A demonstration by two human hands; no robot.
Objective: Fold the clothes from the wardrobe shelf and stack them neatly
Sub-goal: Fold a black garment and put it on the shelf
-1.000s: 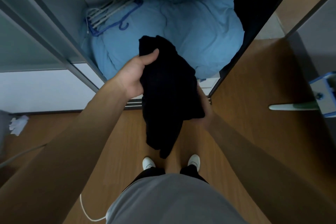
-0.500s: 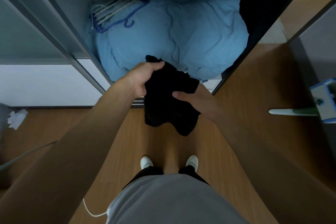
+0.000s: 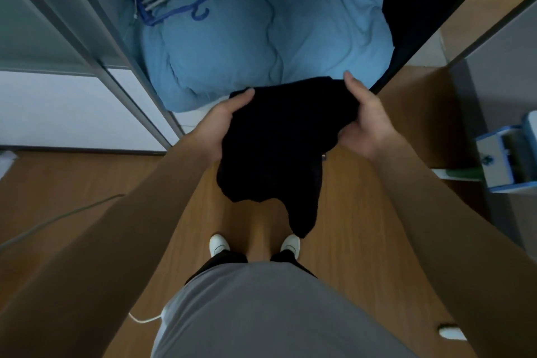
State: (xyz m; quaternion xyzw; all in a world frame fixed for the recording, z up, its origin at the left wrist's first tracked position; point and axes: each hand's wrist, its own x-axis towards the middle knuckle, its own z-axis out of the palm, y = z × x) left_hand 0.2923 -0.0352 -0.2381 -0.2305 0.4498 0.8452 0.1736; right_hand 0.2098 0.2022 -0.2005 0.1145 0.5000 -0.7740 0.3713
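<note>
Head view: left hand (image 3: 223, 122) and right hand (image 3: 364, 122) both grip the black garment (image 3: 279, 148).

Matt black cloth garment (image 3: 276, 148); smooth wood floor (image 3: 357, 212)

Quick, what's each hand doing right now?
Left hand: grips the black garment at its left edge.
Right hand: grips the same garment's right edge.

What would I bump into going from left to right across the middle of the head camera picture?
First the left hand → black garment → right hand → blue and white box.
</note>
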